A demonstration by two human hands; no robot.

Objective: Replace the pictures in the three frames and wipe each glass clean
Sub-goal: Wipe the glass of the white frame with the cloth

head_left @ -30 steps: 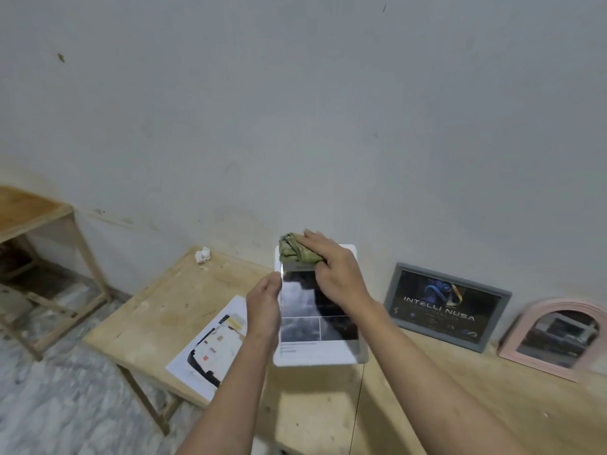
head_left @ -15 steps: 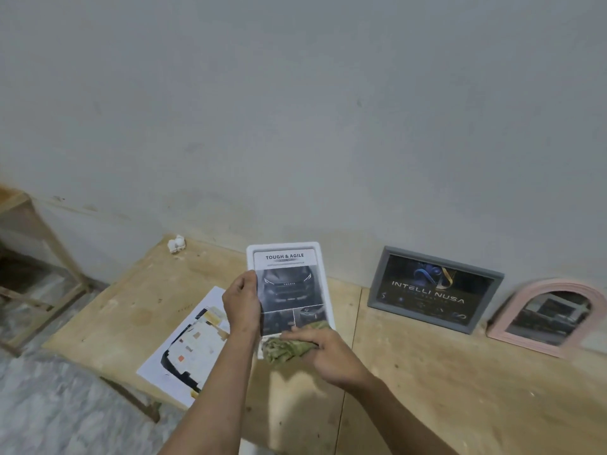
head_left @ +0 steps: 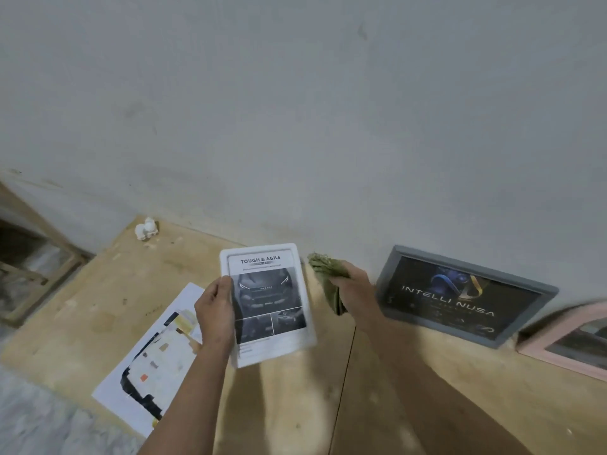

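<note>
the left hand (head_left: 215,315) holds the white frame (head_left: 267,303) by its left edge, thumb over the front rim, the rest of the fingers hidden behind. the frame is lifted off the bench (head_left: 289,405) and tilted face-up toward the camera, presumably so the glass can be looked over. the print inside reads "tough & agile" above a dark car photo.

the right hand (head_left: 353,285) has its grip closed round a bunched green cloth (head_left: 326,274), held just right of the frame's top corner and apart from the glass. judgement: the wipe on this glass is paused or done, and the cloth is kept clear so it does not block the view.

the grey frame (head_left: 466,295) with the "intelli nusa" print leans against the wall (head_left: 295,110) at the bench's back edge, standing so as to display it. the pink arched frame (head_left: 571,336) leans beside it at far right, partly cut off. a loose printed sheet (head_left: 151,362) lies flat on the bench under the left forearm, likely a removed picture. a small white lump (head_left: 146,228) sits near the wall; its identity is unclear.
</note>
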